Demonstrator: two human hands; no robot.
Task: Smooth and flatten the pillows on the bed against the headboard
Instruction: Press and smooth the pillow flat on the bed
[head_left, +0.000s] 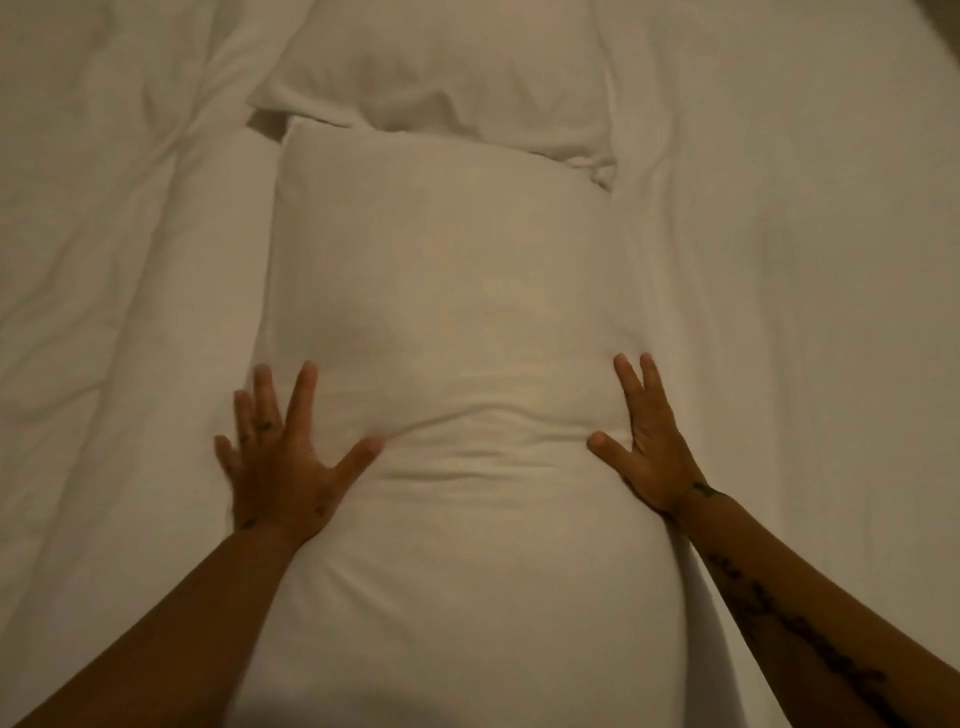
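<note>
A long white pillow (447, 291) lies lengthwise down the middle of the bed. My left hand (283, 457) presses flat on its left edge with fingers spread. On the right edge my right hand (649, 447) presses too, fingers apart, some tucked along the pillow's side. Between my hands the case bunches into horizontal creases. A second white pillow (441, 67) lies beyond the first, its near edge overlapping the first pillow's far end. No headboard shows.
Rumpled white bedding (119, 234) covers the bed to the left, with deep folds. The white sheet (810, 234) on the right lies smoother, with a few long creases beside the pillow.
</note>
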